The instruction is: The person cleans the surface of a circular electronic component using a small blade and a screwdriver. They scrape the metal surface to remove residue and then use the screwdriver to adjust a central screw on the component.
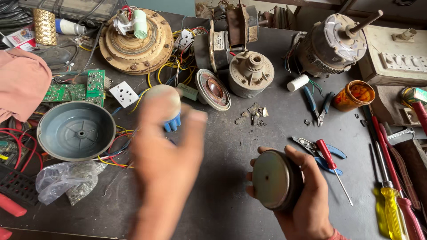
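Round, flat-faced grey metal motor housing (276,179) sat low over the dark workbench (231,138), our right hand (307,200) clasped around its rim. Our left hand (164,155) was blurred, fingers spread and loose, empty as far as we could tell. A red-and-white printed packet (20,39) lay at the bench's far left corner; a white label marked a motor (219,41) behind.

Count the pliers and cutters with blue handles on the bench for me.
2. One pair of blue-handled pliers lies open near the orange jar. A second blue-handled pair lies beside the right hand, under a red screwdriver. More may be hidden in the clutter.
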